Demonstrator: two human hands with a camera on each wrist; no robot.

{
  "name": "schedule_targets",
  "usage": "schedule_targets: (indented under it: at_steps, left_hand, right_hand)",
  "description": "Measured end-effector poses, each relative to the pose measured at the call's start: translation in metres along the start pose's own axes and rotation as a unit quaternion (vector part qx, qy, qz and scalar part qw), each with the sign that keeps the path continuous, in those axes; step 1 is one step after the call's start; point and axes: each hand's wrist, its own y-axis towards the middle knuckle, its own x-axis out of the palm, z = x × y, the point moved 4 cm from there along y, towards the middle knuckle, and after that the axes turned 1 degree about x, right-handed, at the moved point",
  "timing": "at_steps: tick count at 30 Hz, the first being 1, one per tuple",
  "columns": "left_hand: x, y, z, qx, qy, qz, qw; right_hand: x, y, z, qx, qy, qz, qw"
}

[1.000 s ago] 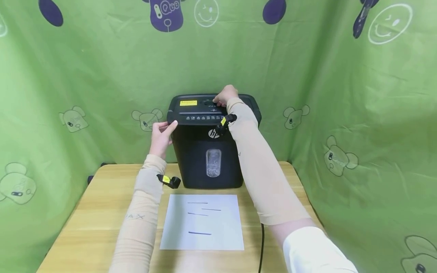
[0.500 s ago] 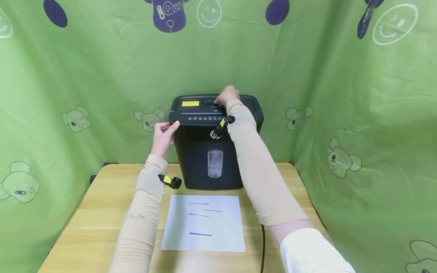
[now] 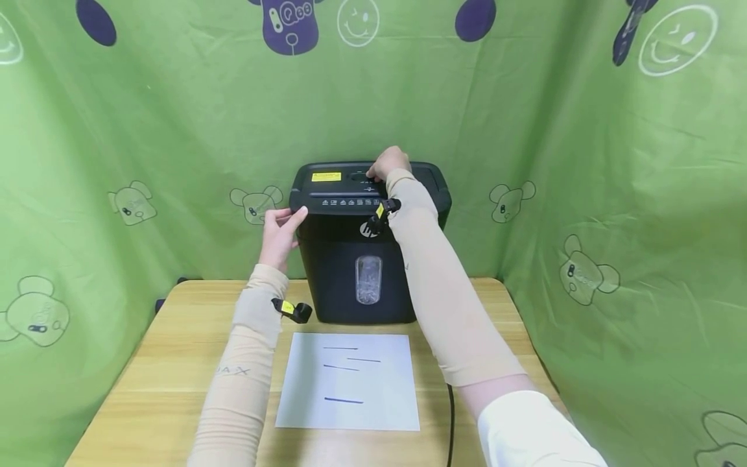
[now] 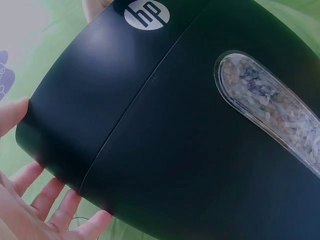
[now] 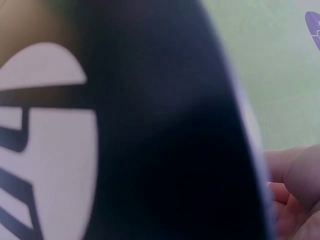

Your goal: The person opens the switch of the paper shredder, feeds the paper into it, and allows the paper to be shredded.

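Green printed cloth curtain [image 3: 432, 104]: hangs behind and to both sides; sits slightly differently in frame than a second ago, apparently a small head-view shift.
Pale wood-grain table [image 3: 192, 337]: bears the items below.
Tall black plastic HP shredder [image 3: 335, 272]: upright toward the table's far edge; no move seen across the views.
White rectangular paper sheet [image 3: 379, 415]: flat on the table, just before the shredder, with four dark strokes [image 3: 343, 401]; still untouched.
Left hand [image 3: 279, 235]: fingers spread along the shredder's upper left side, thumb at its front corner; pose unchanged, seemingly steadying.
Right hand [image 3: 391, 163]: reaches over the top, pose unchanged; fingers partly hidden, so pinching or pressing cannot be told.
Clear round-ended window [image 3: 368, 280]: shreds visible behind it.
Dark oval control [image 3: 357, 176]: right hand's fingertips at its edge; no result visible, so the work appears paused at this step.
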Motion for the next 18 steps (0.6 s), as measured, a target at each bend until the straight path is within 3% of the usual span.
schedule_targets:
  at_steps: [18]
  left_hand:
    - [-0.0044, -0.0002, 0.0013, 0.004, 0.013, 0.001, 0.9999]
  right_hand:
    - [0.0066, 0.0021, -0.0046, -0.010, -0.021, -0.005, 0.9997]
